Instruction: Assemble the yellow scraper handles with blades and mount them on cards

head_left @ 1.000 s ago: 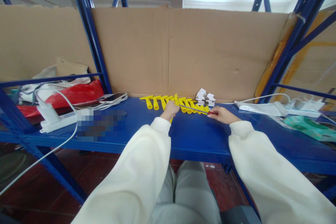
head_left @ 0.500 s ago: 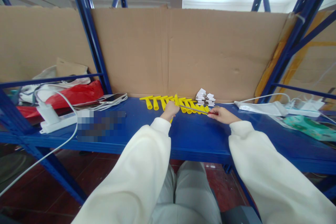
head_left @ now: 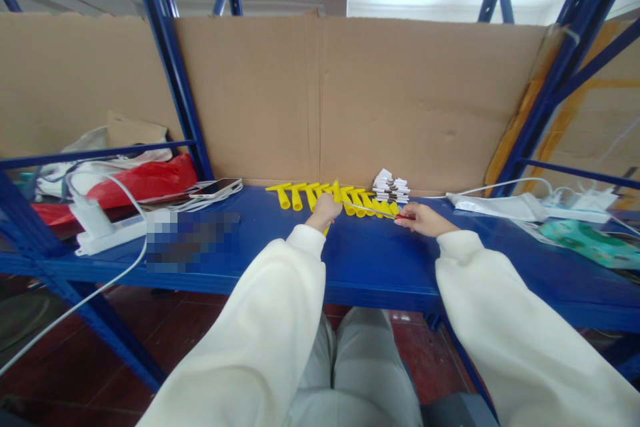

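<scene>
My left hand [head_left: 326,209] is closed around a yellow T-shaped plastic piece [head_left: 337,188]; its top stands above the fist and a bit shows below. My right hand [head_left: 424,220] grips the red handle of a screwdriver [head_left: 373,209], fingers wrapped round it. The thin metal shaft points left, to the piece in my left hand; where its tip meets the piece is too small to make out. Behind my hands lies a row of similar yellow T-shaped pieces [head_left: 284,198], partly hidden by my left hand. A stack of small white pieces [head_left: 384,181] sits behind the row's right part.
The blue shelf top [head_left: 380,260] ends near my lap, with a cardboard panel [head_left: 400,100] behind. At left are a power strip [head_left: 115,230], a red bag [head_left: 150,180] and a phone [head_left: 217,187]. A white packet [head_left: 497,205] and a green packet [head_left: 593,243] lie at right.
</scene>
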### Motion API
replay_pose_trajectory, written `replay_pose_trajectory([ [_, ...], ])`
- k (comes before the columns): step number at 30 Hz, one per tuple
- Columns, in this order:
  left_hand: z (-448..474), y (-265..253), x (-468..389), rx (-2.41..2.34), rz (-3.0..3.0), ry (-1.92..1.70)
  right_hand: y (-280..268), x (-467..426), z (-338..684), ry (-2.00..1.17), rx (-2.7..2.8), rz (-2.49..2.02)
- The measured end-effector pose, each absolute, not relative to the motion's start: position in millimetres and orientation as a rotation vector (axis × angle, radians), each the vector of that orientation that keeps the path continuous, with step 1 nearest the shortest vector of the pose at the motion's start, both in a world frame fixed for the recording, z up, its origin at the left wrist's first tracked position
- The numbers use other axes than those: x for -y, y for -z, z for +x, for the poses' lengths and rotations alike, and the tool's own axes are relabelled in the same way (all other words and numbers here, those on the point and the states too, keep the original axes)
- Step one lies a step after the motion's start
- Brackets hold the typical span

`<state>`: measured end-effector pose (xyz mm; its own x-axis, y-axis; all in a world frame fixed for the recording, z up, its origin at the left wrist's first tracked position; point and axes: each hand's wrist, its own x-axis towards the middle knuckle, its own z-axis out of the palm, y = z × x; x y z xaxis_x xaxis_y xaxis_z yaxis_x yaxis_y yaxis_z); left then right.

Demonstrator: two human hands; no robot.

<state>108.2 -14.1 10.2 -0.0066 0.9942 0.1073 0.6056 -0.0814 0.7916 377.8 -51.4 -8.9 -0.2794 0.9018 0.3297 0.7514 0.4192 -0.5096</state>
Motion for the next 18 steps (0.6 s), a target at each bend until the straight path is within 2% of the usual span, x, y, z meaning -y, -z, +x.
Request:
replay_pose_trajectory([
  [10,108.1,-8.3,10.4,-1.698,1.787,-0.924,2.4,59.3,369.7,-0.503,2.110,-1.497],
  [18,109.0,-10.2,13.8,-1.678,1.748,-0.918,6.3,55.5,373.9,-0.352,2.089,-1.389],
])
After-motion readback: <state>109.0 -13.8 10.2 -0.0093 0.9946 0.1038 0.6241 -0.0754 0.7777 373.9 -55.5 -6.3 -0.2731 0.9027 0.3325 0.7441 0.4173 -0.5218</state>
